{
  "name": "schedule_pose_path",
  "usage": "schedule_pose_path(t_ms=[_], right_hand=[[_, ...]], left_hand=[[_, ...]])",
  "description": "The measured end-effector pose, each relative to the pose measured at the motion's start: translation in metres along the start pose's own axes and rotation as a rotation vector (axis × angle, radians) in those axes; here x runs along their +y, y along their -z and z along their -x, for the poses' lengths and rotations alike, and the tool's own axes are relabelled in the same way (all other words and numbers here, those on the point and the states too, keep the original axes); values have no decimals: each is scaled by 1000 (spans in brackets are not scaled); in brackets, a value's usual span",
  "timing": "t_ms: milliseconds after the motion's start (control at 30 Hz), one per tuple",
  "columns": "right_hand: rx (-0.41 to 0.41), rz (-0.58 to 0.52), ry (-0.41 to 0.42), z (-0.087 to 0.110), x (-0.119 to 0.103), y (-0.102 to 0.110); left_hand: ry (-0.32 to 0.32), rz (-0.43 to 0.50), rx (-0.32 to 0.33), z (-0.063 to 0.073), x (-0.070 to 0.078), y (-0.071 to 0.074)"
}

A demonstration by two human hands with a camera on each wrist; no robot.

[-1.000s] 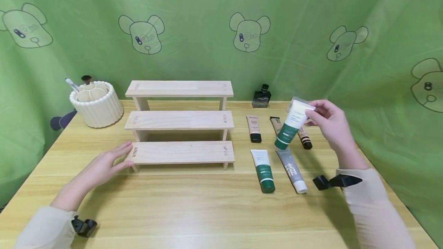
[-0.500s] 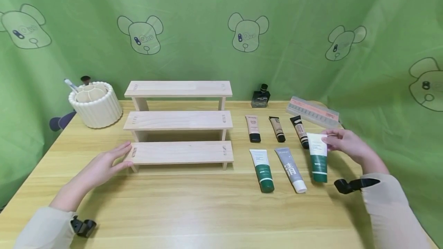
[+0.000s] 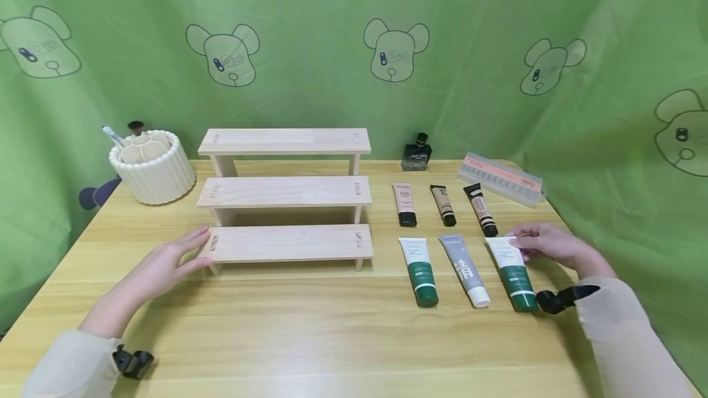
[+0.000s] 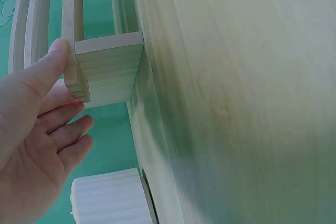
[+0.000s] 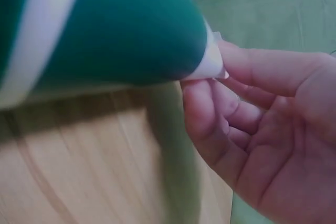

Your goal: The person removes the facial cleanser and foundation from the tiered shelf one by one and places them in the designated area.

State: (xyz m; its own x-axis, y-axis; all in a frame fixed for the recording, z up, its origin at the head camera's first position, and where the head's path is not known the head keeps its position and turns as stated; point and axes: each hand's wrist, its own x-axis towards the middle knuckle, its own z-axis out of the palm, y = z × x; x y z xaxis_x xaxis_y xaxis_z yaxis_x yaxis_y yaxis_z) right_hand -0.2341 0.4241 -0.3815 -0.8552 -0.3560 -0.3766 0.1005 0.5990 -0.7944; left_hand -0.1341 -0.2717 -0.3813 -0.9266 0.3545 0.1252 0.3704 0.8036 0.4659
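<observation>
My right hand (image 3: 555,245) pinches a white-and-green squeeze tube (image 3: 514,275) by its flat white end, at the right end of the front row of tubes. Thumb and index finger on that end show in the right wrist view, where the green body (image 5: 131,30) looms large. Beside it lie a grey tube (image 3: 463,269) with a white cap and a matching white-and-green tube (image 3: 420,272). At left, my left hand (image 3: 166,266) holds the end of the lowest step of a three-tier wooden stand (image 3: 293,243), thumb at the front corner, fingers behind.
Behind lie a pink BB cream tube (image 3: 405,201) and two slim black-ended tubes, one beige (image 3: 443,204). A dark perfume bottle (image 3: 416,155) and a clear plastic case (image 3: 500,178) stand farther back. A white ribbed brush holder (image 3: 157,171) is at left, before a green curtain (image 3: 315,48).
My right hand has carried the white-and-green tube right and down toward me, from over the back row to beside the grey tube. My left hand stays at the stand.
</observation>
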Motion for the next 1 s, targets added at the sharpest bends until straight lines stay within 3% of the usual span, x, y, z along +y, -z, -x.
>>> schedule_pose_path(t_ms=[267, 767, 900, 1000], right_hand=[[6, 19, -74, -6, 2, -1], [-47, -1, -25, 2, 1, 2], [-38, 7, -2, 9, -2, 11], [22, 52, 22, 14, -12, 17]], left_hand=[[0, -5, 7, 0, 0, -1], [-4, -5, 7, 0, 0, -1], [2, 12, -6, -1, -1, -2], [37, 60, -42, -1, -4, 3]])
